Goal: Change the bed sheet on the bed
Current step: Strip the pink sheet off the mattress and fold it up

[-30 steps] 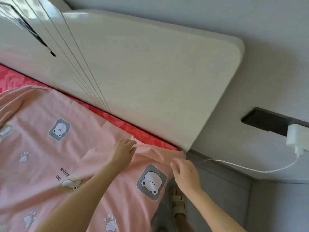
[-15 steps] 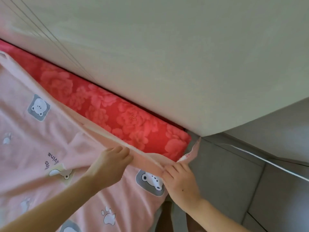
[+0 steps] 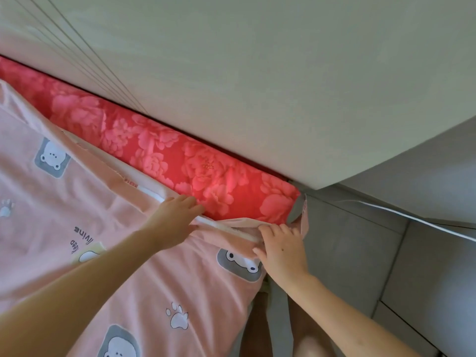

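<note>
At head-end corner of bed, head view. Pink sheet (image 3: 201, 284) covers most of the visible bed. Its hem (image 3: 226, 229) lies short of the headboard (image 3: 231, 73), so a strip of red floral layer (image 3: 206, 171) is bare between them.

Left hand (image 3: 177, 217) grasps the hem, fingers bent over its edge. Right hand (image 3: 282, 249) pinches the same hem at the corner, just beside the bed's side edge.

Judged status: spreading mostly done. Left to do: draw the hem to the headboard, then fit or tuck the corner. Whether the far corners are set cannot be told.

Counts:
- hands: 2
- pink sheet: 1
- red layer: 1
- headboard: 1
- grey bear patches: 3
- paw prints: 2
- white cable (image 3: 412, 220): 1
</note>
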